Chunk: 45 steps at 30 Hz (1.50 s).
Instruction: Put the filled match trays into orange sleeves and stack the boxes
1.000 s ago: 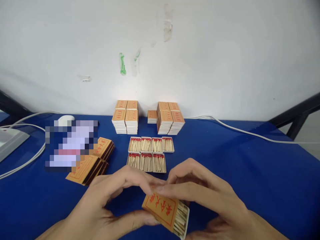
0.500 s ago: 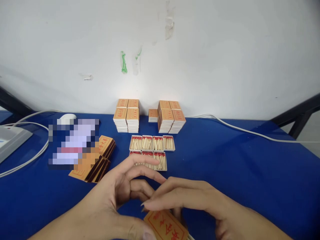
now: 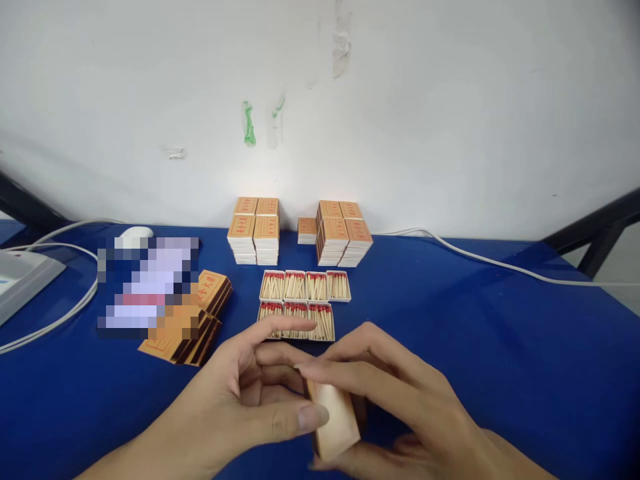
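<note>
Both hands grip one matchbox (image 3: 336, 421) near the bottom centre, its pale plain face turned up. My left hand (image 3: 270, 393) pinches it from the left, thumb on the pale face and index finger stretched out. From the right, my right hand (image 3: 395, 400) has its fingers over the far end and its thumb at the near end. Beyond the hands lie white trays of red-tipped matches (image 3: 305, 287) in two rows. To the left, flat orange matchbox sleeves (image 3: 213, 291) lie in an overlapping pile.
Closed matchboxes stand in a left stack (image 3: 253, 233) and a right stack (image 3: 343, 233) by the wall, a smaller pile (image 3: 307, 231) between. A blurred-out phone-like object (image 3: 160, 273), white mouse (image 3: 135, 237) and white cable (image 3: 480, 263) lie on the blue table (image 3: 450, 320).
The held matchbox has turned from its printed orange face to a pale one and moved up slightly. My left thumb now presses on it, and the right fingers have shifted round it.
</note>
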Each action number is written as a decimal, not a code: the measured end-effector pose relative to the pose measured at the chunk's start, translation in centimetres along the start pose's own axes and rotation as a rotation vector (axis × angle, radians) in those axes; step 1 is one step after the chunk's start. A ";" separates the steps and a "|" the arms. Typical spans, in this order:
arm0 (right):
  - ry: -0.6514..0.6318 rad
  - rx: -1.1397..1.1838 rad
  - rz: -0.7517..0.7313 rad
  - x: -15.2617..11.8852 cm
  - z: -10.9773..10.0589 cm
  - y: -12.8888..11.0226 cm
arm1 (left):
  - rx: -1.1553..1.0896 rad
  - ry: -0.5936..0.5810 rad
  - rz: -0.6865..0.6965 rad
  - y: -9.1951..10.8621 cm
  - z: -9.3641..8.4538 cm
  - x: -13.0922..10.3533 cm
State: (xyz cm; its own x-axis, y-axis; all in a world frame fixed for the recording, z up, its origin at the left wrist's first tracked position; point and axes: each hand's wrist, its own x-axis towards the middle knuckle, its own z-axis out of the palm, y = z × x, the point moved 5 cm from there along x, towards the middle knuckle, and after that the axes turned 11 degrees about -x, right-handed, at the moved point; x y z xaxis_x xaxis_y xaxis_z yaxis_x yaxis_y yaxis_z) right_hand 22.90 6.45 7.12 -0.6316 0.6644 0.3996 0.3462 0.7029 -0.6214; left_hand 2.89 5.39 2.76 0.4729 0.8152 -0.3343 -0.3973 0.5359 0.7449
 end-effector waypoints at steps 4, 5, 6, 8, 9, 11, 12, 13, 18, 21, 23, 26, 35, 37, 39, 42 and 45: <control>0.016 -0.160 -0.086 0.1 0.2 -0.3 | 0.036 0.082 -0.043 -0.4 -0.2 0.1; 0.012 -0.178 -0.092 0.1 0.3 -0.4 | 0.043 0.082 -0.034 -0.4 -0.1 0.2; 0.013 -0.190 -0.094 0.1 0.3 -0.4 | 0.054 0.082 -0.015 -0.4 -0.1 0.2; 0.020 -0.193 -0.082 0.0 0.3 -0.3 | 0.083 0.081 0.019 -0.3 0.0 0.2; 0.026 -0.184 -0.074 0.0 0.3 -0.2 | 0.094 0.085 0.038 -0.3 0.0 0.2; 0.033 -0.159 -0.054 0.1 0.3 -0.1 | 0.098 0.093 0.067 -0.2 0.0 0.2; 0.039 -0.142 -0.053 0.2 0.3 -0.1 | 0.097 0.094 0.070 -0.2 0.0 0.2; 0.044 -0.130 -0.052 0.3 0.3 -0.2 | 0.094 0.096 0.068 -0.2 0.0 0.1; 0.057 -0.178 -0.034 0.4 0.5 -0.8 | 0.066 0.093 0.019 -0.4 0.0 0.2; 0.075 -0.273 -0.032 0.1 0.7 -1.1 | 0.054 0.065 0.008 -0.6 0.1 0.4; 0.075 -0.352 -0.040 -0.1 0.7 -1.1 | 0.060 0.080 0.012 -0.6 0.1 0.5; 0.085 -0.405 -0.055 -0.2 0.7 -1.0 | 0.090 0.114 0.031 -0.4 0.0 0.4; 0.067 -0.340 -0.064 0.2 0.4 -1.3 | 0.073 0.050 -0.004 -0.4 0.1 0.5; 0.047 -0.361 -0.058 0.1 0.6 -1.4 | 0.067 0.019 -0.013 -0.3 0.3 0.6; 0.041 -0.366 -0.069 -0.1 0.6 -1.3 | 0.076 0.021 -0.018 -0.1 0.3 0.6; 0.062 -0.367 -0.081 -0.2 0.4 -1.2 | 0.120 0.044 0.007 0.4 0.2 0.3; 0.062 -0.367 -0.066 -0.1 0.2 -0.8 | 0.164 0.061 0.043 0.8 0.2 0.0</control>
State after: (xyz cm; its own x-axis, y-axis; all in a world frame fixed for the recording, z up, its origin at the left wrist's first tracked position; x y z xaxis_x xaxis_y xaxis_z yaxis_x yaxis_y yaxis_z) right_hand 22.52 5.74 7.46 -0.6220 0.6204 0.4777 0.5386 0.7818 -0.3141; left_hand 2.72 5.81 3.49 0.4080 0.8510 -0.3307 -0.2801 0.4614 0.8418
